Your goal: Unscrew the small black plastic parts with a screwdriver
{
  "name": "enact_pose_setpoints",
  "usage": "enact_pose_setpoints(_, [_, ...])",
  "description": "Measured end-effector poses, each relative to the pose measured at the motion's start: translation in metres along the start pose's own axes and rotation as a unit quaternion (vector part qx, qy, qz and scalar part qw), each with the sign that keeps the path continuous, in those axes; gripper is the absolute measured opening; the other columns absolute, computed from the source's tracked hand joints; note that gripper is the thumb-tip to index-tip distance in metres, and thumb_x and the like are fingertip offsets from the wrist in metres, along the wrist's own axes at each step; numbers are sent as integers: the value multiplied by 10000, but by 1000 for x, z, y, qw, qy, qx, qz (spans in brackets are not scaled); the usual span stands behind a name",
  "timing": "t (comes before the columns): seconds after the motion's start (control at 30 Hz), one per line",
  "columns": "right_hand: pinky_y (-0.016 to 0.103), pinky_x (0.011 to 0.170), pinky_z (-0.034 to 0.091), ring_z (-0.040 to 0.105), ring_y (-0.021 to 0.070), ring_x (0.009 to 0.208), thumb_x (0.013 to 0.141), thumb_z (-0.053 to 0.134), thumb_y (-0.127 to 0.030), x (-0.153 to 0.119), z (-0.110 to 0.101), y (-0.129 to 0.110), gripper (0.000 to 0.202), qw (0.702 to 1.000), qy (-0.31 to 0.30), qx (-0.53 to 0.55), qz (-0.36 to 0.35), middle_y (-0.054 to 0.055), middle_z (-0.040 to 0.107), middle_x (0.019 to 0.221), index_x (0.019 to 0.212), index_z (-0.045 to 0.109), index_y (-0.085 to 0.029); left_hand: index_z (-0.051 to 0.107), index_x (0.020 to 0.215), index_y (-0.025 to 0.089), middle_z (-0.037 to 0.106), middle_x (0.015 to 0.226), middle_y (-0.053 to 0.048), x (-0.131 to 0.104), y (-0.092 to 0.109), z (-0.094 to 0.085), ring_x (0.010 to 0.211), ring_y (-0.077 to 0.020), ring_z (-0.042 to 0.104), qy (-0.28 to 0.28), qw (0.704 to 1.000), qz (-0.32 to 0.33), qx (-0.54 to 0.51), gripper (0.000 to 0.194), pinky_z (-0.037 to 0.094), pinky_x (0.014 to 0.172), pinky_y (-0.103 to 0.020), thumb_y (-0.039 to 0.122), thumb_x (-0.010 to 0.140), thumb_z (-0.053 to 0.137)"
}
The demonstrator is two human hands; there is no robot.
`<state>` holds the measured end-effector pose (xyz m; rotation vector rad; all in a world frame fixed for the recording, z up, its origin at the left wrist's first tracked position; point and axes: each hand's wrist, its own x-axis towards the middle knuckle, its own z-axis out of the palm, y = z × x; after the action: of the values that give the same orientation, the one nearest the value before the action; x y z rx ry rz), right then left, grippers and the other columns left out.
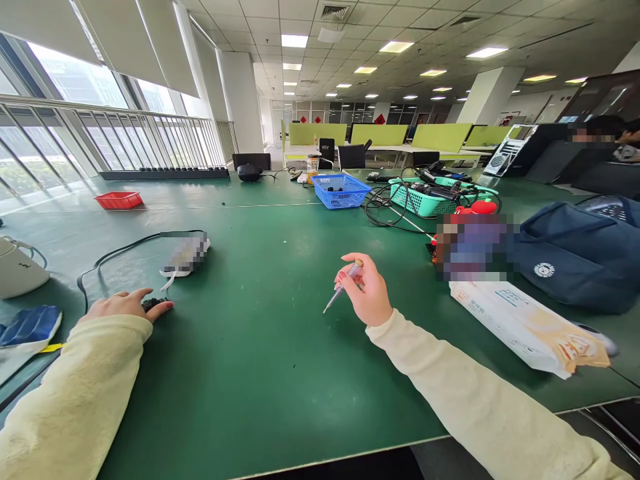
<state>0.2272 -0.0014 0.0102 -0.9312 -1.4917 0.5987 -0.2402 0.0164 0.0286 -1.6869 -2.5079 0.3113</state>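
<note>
My right hand (pixel 369 287) is raised above the green table (pixel 280 373), its fingers closed around a small screwdriver (pixel 354 269). The handle is see-through, and the thin metal tip slants down to the left. At the left, my left hand (pixel 123 305) rests low on the table. Its thumb and fingers close about a small black object (pixel 154 304), mostly covered by the hand, so its kind cannot be made out. Just beyond lies a pale, blurred item (pixel 185 257) with a white strap or cord.
Behind stand a red tray (pixel 119 200), a blue basket (pixel 342 191) and a green basket (pixel 425 200) heaped with cables. At right are a tissue pack (pixel 525 327) and a navy bag (pixel 580 247). A black cable (pixel 115 252) curves at left. A person sits far right.
</note>
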Motion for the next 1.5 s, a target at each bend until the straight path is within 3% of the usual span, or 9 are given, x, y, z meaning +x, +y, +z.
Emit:
enact_pose_setpoints(0.27, [334,676,585,698,181,701,909,589,-420,-1,-1,-4,270,1000,-11,-22,-7,7,683,787,1105,523,-248,691,1082,195,721,918,-65,-15,13,-23,949,-268,644,2,1000,21,-18,544,447,819,-297,585,928,345])
enact_pose_setpoints(0.43, [297,648,558,639,152,617,906,567,-313,-3,1,-8,210,995,-34,-71,-65,-19,640,725,1103,525,-257,669,1182,164,703,1069,-112,-34,37,-30,1011,-289,642,87,993,78,-37,543,469,903,-344,536,958,343])
enact_pose_setpoints(0.53, [284,637,539,593,140,579,903,553,-267,-5,5,-10,204,989,-62,-90,-104,-35,605,688,1106,530,-260,690,1154,178,709,1135,-133,-67,75,-32,1042,-318,640,177,955,221,-90,458,476,937,-398,471,970,389])
enact_pose_setpoints(0.67, [275,627,522,572,137,575,898,581,-320,-5,8,-11,95,987,-77,-89,-107,-33,594,671,960,551,-254,709,1120,270,736,1016,-77,-124,145,-39,919,-250,672,227,850,444,-171,370,520,873,-360,525,959,495])
enact_pose_setpoints(0.77, [273,625,507,554,138,585,885,614,-410,-2,5,-11,220,988,-78,-101,-92,-18,590,652,771,524,-245,709,1056,256,737,983,-68,-145,194,-41,860,-227,671,267,811,487,-185,330,530,786,-356,519,959,534])
enact_pose_setpoints(0.9, [275,567,456,489,132,534,882,597,-571,4,0,-7,420,991,-68,-103,-58,-20,540,578,651,486,-239,705,1037,224,730,928,-75,-135,234,-25,830,-234,667,238,823,491,-157,350,523,723,-353,538,914,614])
enact_pose_setpoints(1.07, [282,553,416,462,130,521,901,531,-637,5,0,-4,504,991,-35,-120,-53,-14,521,554,601,482,-235,713,1008,215,722,907,-81,-113,241,-3,863,-244,668,209,827,491,-175,431,526,764,-366,613,900,588])
enact_pose_setpoints(1.3, [278,509,378,398,111,455,893,486,-714,6,-3,-7,616,993,-30,-115,-20,-25,455,460,519,439,-226,696,1133,239,752,1000,-74,-114,225,-15,1000,-292,662,127,836,464,-263,489,546,915,-443,574,778,736])
enact_pose_setpoints(1.5, [288,496,401,462,132,479,853,529,-743,4,-7,-13,602,998,-16,-58,-21,1,533,502,550,556,-224,720,1042,225,749,972,-67,-120,218,-14,974,-271,649,91,826,458,-314,269,553,913,-435,384,827,691])
